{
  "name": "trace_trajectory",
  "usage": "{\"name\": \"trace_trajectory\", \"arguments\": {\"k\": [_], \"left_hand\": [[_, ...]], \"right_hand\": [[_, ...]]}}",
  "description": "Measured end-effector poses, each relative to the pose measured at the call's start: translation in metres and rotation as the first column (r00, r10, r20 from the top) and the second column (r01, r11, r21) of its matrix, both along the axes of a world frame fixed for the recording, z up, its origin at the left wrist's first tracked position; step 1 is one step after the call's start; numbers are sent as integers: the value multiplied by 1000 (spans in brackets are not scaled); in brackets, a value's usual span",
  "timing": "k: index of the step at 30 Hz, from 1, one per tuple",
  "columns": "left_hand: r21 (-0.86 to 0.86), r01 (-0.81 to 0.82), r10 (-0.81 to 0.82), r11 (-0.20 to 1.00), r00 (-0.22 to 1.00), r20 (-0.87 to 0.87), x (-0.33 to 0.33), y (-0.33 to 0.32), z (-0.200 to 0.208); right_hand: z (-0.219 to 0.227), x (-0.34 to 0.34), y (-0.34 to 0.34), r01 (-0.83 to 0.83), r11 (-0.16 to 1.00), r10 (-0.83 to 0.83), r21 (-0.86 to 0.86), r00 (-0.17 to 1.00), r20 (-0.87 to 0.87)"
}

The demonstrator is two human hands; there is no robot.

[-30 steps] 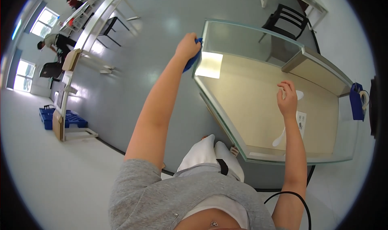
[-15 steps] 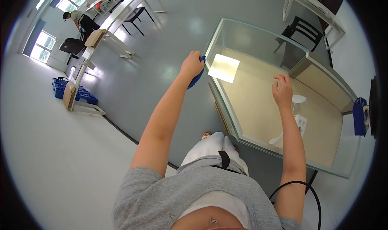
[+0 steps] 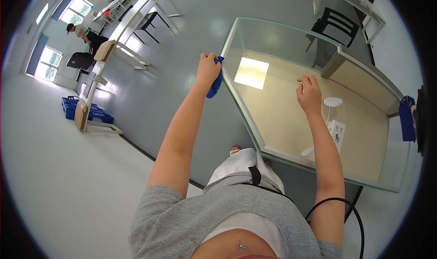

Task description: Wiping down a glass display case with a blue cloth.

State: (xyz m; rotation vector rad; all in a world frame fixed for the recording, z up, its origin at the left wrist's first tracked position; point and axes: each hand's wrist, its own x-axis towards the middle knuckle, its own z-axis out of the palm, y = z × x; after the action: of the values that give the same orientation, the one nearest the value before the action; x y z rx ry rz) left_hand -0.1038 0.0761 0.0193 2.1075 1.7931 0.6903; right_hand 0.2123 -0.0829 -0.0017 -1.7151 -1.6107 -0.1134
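My left hand (image 3: pixel 209 70) is closed on a blue cloth (image 3: pixel 215 82), which hangs down beside the upper left edge of a glass display case (image 3: pixel 248 115). My right hand (image 3: pixel 309 95) is over the glass top with its fingers loosely bent and apart, and nothing shows in it. Next to my right forearm, seen at the case, are a white lamp (image 3: pixel 333 102) with a round head and a white box (image 3: pixel 336 132) with dark print. The forearm partly covers both.
A blue container (image 3: pixel 407 118) stands at the case's right end. Beyond the case is a black chair (image 3: pixel 337 25). On the far left are a long white table (image 3: pixel 132 15), a blue pallet (image 3: pixel 91 111) and a person (image 3: pixel 86 34). A black cable (image 3: pixel 359 222) loops by my right arm.
My left hand and the cloth have shifted slightly left and away from me. My right hand has also moved a little left and farther away. The view has tilted slightly.
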Motion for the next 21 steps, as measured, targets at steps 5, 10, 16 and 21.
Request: {"name": "trace_trajectory", "arguments": {"k": [5, 10, 16, 21], "left_hand": [[38, 17, -14, 999, 997, -75, -1, 37, -2], [16, 107, -105, 994, 988, -113, 11, 74, 7], [86, 105, -94, 991, 989, -116, 40, 134, 2], [47, 100, -93, 994, 988, -124, 73, 192, 1]], "right_hand": [[9, -1, -3, -30, 999, 28, -38, 999, -43], [12, -1, 0, -24, 998, 23, -55, 1000, -19], [19, -3, -1, -26, 996, 24, -83, 999, -23], [23, -4, -2, -1, 996, -5, -94, 998, -59]]}}
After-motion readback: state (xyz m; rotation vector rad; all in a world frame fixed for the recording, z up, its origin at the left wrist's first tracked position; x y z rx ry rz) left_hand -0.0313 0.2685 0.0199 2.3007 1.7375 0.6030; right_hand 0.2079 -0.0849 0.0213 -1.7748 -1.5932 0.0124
